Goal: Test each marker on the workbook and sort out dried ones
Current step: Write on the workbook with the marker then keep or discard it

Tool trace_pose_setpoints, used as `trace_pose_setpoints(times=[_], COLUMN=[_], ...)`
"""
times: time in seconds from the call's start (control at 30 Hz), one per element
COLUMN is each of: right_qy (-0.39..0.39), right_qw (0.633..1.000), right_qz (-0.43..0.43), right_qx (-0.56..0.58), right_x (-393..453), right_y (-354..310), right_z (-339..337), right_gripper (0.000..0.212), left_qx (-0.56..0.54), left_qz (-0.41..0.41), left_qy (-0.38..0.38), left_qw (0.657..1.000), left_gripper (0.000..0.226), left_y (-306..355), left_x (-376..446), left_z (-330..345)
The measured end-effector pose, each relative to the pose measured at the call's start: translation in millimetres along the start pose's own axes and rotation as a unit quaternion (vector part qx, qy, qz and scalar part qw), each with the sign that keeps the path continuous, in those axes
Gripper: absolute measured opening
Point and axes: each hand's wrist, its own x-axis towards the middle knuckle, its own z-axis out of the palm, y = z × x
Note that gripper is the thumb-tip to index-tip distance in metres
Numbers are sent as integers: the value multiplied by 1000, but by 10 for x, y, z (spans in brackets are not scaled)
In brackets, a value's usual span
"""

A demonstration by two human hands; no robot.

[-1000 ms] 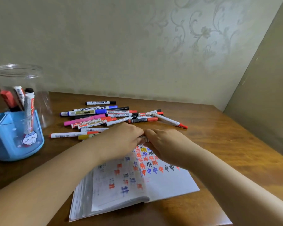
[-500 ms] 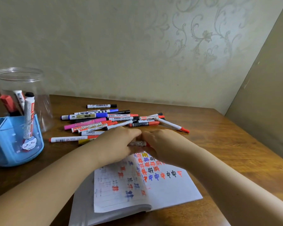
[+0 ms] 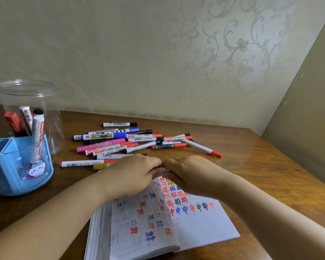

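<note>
Your left hand (image 3: 133, 173) and right hand (image 3: 191, 175) are gripping one light, stiff, slick whiteboard marker (image 3: 162, 169) between fingers; hold barrel and cap.

A red marker (image 3: 109, 148) near the middle of the pile is showing "WHITEBOARD" in white letters on its band, read upside down from this side. The marker (image 3: 141, 141) at its 2 o'clock is carrying "WHITEBOARD MARKER" in small black print, also upside down, and a blue one (image 3: 114, 131) at 12 o'clock is wearing the same words along its white barrel. The workbook (image 3: 199, 222) is displaying hand-drawn characters "中" and "井" in red, blue and black on its right page. The other barcodes and labels are staying too small to read.
</note>
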Motion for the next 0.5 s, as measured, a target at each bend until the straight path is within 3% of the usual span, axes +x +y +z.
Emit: trace_pose_setpoints(times=[0.3,0.4,0.5], right_qy=[15,-22,-43], right_qw=[999,1000,992], right_qz=[-38,7,89], right_qx=[1,-17,83], right_x=[12,38,-16], right_y=[80,25,31], right_z=[47,35,15], right_gripper=[55,51,40], left_qx=[17,27,33], left_qz=[5,-3,-27], left_qy=[-23,-14,7], left_qw=[1000,1000,999], left_gripper=[33,23,19], left_y=[-64,-57,-94], left_x=[-65,-47,-61], left_z=[11,-15,-31])
